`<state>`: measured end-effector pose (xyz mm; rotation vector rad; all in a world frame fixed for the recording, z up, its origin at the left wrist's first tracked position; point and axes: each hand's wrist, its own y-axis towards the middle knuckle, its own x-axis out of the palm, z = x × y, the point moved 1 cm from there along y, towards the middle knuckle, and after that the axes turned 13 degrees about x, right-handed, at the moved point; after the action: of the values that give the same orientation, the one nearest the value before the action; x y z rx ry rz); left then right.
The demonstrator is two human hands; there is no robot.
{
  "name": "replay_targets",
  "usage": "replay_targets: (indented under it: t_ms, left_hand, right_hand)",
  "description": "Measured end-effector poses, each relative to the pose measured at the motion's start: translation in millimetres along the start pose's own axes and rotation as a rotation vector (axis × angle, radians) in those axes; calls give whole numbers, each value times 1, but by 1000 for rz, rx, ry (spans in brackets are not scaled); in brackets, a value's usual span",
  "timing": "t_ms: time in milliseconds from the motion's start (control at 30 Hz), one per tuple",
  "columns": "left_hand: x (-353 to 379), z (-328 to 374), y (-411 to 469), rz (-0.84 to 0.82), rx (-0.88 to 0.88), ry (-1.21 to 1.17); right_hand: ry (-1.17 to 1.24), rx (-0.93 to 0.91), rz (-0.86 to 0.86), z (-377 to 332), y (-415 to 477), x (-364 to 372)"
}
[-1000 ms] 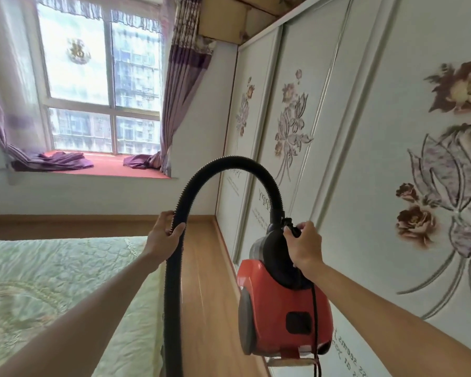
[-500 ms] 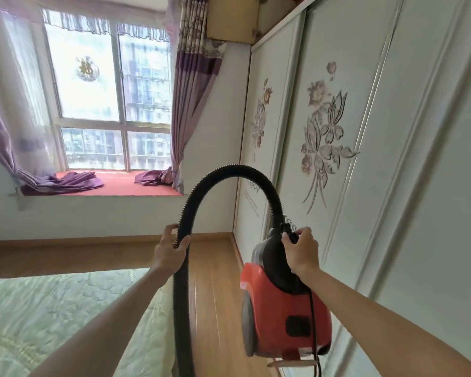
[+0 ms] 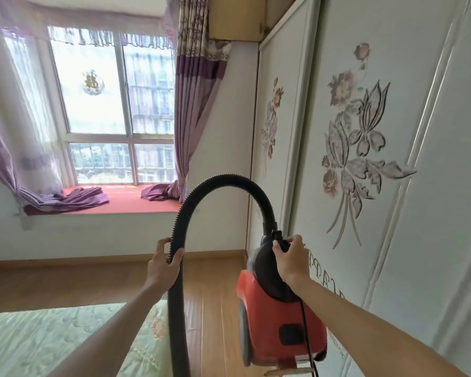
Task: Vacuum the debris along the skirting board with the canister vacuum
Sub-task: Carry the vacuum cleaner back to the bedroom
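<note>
Head view: two hands, left hand around one hose, right hand around one vacuum handle.

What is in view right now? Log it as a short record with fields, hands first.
left hand: grips the hose on its descending side
right hand: grips the handle on top of the red canister vacuum, which appears lifted off the floor
hose path: arches up from the canister and down; nozzle out of frame
skirting board: along the base of the far wall; no debris discernible
surroundings: green bed left, floral wardrobe doors right
</note>
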<state>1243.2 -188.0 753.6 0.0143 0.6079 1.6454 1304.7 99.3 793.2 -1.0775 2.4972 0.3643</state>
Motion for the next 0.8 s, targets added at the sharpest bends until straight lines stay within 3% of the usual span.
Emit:
replay_targets:
  t_ms: [467,800]
  left_hand:
    - [84,-57,168,75,-102,72]
    - [126,-158,310,47,-149,60]
  right_hand:
    - [-17,-13,-109,-22,194,111]
    - [-113,30,-130,-31,310,229]
